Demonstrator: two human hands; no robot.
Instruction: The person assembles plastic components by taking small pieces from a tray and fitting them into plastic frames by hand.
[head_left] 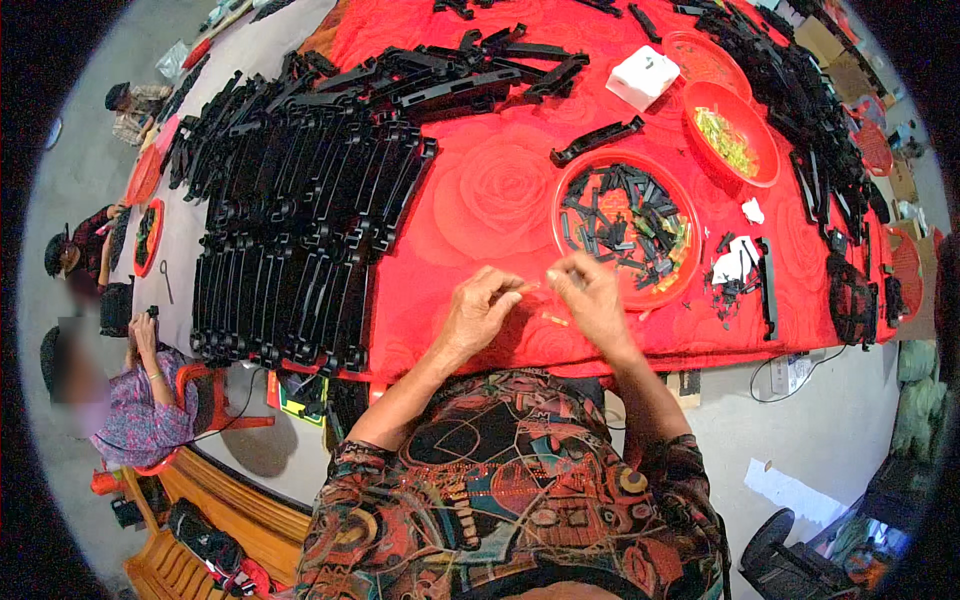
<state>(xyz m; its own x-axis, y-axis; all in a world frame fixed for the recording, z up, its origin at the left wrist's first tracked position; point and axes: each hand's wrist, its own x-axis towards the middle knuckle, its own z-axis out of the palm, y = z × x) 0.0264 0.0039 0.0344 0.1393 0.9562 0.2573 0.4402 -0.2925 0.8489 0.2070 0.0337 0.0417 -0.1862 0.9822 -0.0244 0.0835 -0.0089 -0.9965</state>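
Note:
My left hand point(476, 310) and my right hand point(592, 308) are raised over the near edge of a table with a red rose-patterned cloth point(490, 190). Thumb and fingers are pinched together on both, a short gap apart. Something tiny and pale seems to be at the fingertips, too small to name. Just beyond my right hand sits a round red basin point(628, 153) holding small black pieces point(625, 195) and some yellow-green strips. A small yellowish strip point(555, 320) shows on the cloth between the hands.
Long black plastic parts point(300, 230) lie in dense rows at left; more point(790, 90) pile at right. A black bar point(597, 140), white box point(643, 78), red bowl point(770, 160) of yellow-green strips and white paper point(737, 260) surround the basin. Other people sit at left, near a wooden bench point(215, 520).

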